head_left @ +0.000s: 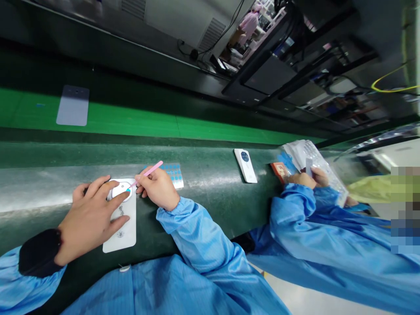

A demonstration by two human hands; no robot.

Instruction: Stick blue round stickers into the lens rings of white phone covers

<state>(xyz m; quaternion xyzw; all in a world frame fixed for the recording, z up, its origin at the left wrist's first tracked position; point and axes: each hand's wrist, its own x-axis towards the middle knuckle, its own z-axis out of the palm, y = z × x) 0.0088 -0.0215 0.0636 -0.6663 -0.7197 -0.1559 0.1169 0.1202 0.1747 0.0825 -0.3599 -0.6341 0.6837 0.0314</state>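
A white phone-shaped panel (122, 236) with a rounded camera area and dark printed marks lies on the green work surface. My left hand (93, 210) rests over its left side with fingers spread, thumb and fingertips around the camera area. In my right hand (159, 186) is a pink stick-like tool (154, 168), perhaps tweezers, pinched between thumb and fingers. Its tip meets a small blue sticker (128, 190) at the camera area. Partly behind my right hand lies a sheet of blue round stickers (176, 174).
A small stack of white phone panels (246, 166) stands to the right. Further right, a co-worker's hands (305, 178) hold a small piece near an orange box (279, 171) and clear plastic packaging (323, 168). A pale panel (72, 106) lies on the green strip behind.
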